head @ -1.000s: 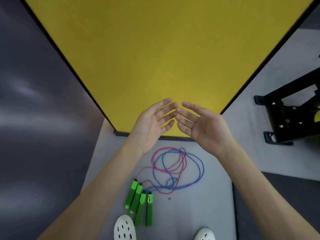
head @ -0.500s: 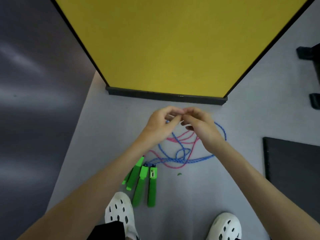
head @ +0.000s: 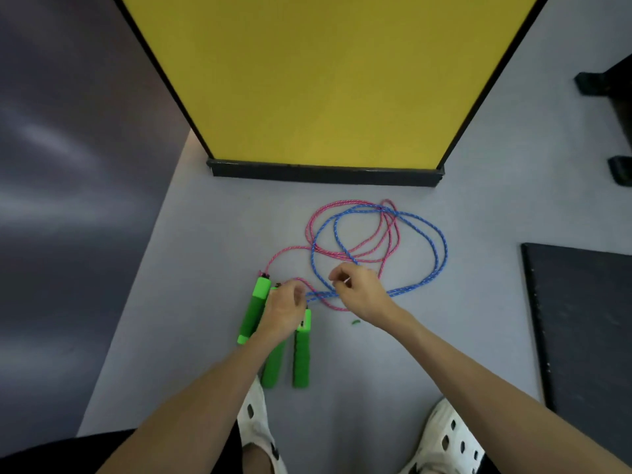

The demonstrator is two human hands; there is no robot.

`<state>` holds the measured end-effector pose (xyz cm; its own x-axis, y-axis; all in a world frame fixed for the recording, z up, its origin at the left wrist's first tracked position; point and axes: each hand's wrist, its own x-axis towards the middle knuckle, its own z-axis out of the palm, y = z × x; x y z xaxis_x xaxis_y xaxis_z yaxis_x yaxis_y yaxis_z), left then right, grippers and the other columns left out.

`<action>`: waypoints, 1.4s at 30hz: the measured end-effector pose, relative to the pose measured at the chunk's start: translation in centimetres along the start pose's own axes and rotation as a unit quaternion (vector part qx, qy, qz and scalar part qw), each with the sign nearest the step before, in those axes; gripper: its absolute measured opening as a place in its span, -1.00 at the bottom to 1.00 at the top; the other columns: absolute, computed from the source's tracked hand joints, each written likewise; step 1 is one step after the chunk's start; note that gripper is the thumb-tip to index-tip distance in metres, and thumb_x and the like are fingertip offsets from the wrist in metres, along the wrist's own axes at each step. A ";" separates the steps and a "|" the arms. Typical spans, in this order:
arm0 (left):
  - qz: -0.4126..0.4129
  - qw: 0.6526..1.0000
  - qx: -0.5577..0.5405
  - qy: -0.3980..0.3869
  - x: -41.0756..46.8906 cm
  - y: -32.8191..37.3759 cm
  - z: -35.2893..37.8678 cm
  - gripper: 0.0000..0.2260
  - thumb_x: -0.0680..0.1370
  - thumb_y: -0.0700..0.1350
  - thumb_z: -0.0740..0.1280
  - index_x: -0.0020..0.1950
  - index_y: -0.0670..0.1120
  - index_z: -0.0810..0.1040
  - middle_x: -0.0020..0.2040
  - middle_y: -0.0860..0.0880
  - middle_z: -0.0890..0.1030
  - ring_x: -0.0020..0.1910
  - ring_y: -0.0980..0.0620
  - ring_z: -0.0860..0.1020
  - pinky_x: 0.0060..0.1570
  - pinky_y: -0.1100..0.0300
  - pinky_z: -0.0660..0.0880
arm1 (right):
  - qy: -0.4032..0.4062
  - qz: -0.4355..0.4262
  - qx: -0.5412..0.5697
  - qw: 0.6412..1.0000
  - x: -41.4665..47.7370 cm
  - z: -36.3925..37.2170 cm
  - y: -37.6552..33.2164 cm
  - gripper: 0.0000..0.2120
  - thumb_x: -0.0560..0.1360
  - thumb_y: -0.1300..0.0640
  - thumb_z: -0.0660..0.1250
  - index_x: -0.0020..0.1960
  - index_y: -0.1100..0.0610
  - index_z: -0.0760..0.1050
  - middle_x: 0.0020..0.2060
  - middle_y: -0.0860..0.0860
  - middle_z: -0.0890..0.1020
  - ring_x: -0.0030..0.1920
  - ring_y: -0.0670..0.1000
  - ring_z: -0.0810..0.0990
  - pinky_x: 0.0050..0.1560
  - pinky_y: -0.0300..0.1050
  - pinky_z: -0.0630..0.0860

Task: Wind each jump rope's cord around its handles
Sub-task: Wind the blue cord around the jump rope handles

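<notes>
Reaching down over the grey floor (head: 212, 254), the left hand (head: 285, 313) lay across the tops of the green handles (head: 302, 350), fingers curled. Whether it gripped a handle or a cord end could not be told. The right hand (head: 362, 292) sat just beside it, over the spot where the cords ran together toward the handles, its fingers curled with thumb and forefinger close. Whether they pinched a cord was unclear. The pink cord (head: 342, 203) and blue cord (head: 441, 241) lay unwound in overlapping loops beyond the hands. The yellow panel (head: 325, 80) stood past the loops with bare floor between. A dark wall (head: 68, 165) closed the left side, a black mat (head: 581, 319) the right. White shoes (head: 448, 439) stood nearest.
</notes>
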<state>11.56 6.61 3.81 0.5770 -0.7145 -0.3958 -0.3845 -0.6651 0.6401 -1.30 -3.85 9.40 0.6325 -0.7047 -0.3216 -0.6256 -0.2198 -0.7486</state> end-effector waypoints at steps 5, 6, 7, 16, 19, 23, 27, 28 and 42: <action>-0.039 0.986 0.153 -0.050 1.5 -3.7 2.6 -0.80 0.54 -0.20 0.31 0.11 -0.26 0.53 0.07 -0.25 0.61 0.11 -0.25 0.55 0.13 -0.02 0.42 | -0.046 0.029 -0.006 0.998 1.5 3.0 2.9 -0.79 0.45 0.33 0.20 -0.03 0.22 0.59 -0.15 0.12 0.66 -0.14 0.13 0.60 -0.09 -0.07 0.51; -0.044 0.977 0.195 -0.067 1.5 -4.2 2.9 -0.77 0.57 -0.17 0.29 0.17 -0.26 0.50 0.12 -0.25 0.58 0.15 -0.22 0.53 0.14 0.01 0.40 | -0.058 0.035 -0.007 0.998 1.8 3.6 3.4 -0.79 0.46 0.33 0.20 -0.03 0.21 0.59 -0.12 0.12 0.67 -0.11 0.13 0.61 -0.06 -0.06 0.52; -0.041 0.967 0.237 -0.085 1.5 -4.7 3.2 -0.75 0.60 -0.15 0.24 0.22 -0.25 0.45 0.16 -0.22 0.55 0.18 -0.19 0.52 0.15 0.04 0.39 | -0.068 0.041 -0.008 0.997 2.0 4.2 3.9 -0.79 0.46 0.33 0.20 -0.02 0.21 0.59 -0.09 0.11 0.67 -0.08 0.11 0.61 -0.03 -0.07 0.52; 0.007 0.922 0.374 -0.098 1.6 -7.6 4.7 -0.57 0.58 -0.22 0.27 0.39 -0.20 0.21 0.32 -0.18 0.31 0.10 -0.06 0.59 0.05 0.16 0.52 | -0.101 0.052 -0.013 0.993 2.2 7.1 6.6 -0.77 0.46 0.35 0.19 -0.01 0.23 0.59 -0.05 0.09 0.66 -0.11 -0.01 0.52 -0.01 -0.12 0.47; -0.032 0.954 0.285 -0.093 1.6 -7.7 5.2 -0.58 0.54 -0.26 0.30 0.33 -0.20 0.23 0.22 -0.20 0.46 0.13 -0.16 0.56 0.08 0.08 0.47 | -0.105 0.057 -0.008 0.993 1.7 7.1 6.7 -0.76 0.46 0.35 0.18 -0.01 0.23 0.59 -0.05 0.09 0.65 -0.11 -0.03 0.51 -0.02 -0.15 0.46; -0.125 0.984 0.124 -0.040 1.6 -5.0 4.2 -0.50 0.41 -0.14 0.48 0.26 -0.23 0.36 0.09 -0.22 0.56 0.14 -0.23 0.52 0.11 0.02 0.41 | -0.121 0.070 -0.024 0.990 0.9 5.5 6.4 -0.76 0.47 0.34 0.19 0.03 0.22 0.59 -0.03 0.08 0.64 -0.06 -0.01 0.52 0.03 -0.15 0.45; -0.102 0.994 -0.008 -0.025 2.1 0.0 1.0 -0.71 0.32 -0.10 0.54 0.00 -0.13 0.62 -0.08 -0.13 0.68 -0.02 -0.09 0.62 0.03 0.10 0.51 | -0.130 0.075 -0.055 0.987 0.3 1.7 4.4 -0.75 0.47 0.31 0.19 0.08 0.20 0.57 0.02 0.10 0.63 0.04 0.07 0.56 0.05 -0.14 0.45; -0.087 0.994 -0.047 -0.038 2.2 1.6 0.0 -0.74 0.33 -0.12 0.53 -0.02 -0.09 0.63 -0.10 -0.10 0.68 -0.07 -0.06 0.64 0.00 0.10 0.53 | -0.117 0.075 -0.062 0.988 0.3 0.5 3.6 -0.74 0.47 0.31 0.19 0.09 0.20 0.56 0.03 0.11 0.63 0.06 0.09 0.56 0.05 -0.14 0.44; 0.200 0.941 -0.219 -0.164 -3.1 20.1 -10.6 -0.71 0.48 -0.16 0.45 0.14 0.06 0.50 -0.16 0.10 0.60 -0.20 0.15 0.53 -0.11 0.27 0.46 | 0.142 0.054 -0.054 0.987 -3.1 -15.9 -8.9 -0.81 0.55 0.12 0.28 0.11 0.18 0.53 -0.20 0.05 0.61 -0.08 0.15 0.54 -0.22 -0.15 0.30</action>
<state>9.67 -2.30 24.88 0.1688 -0.9647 -0.2020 -0.1473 -0.2273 0.9626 -4.92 -10.43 26.25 0.4157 -0.8853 -0.2082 -0.7368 -0.1937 -0.6478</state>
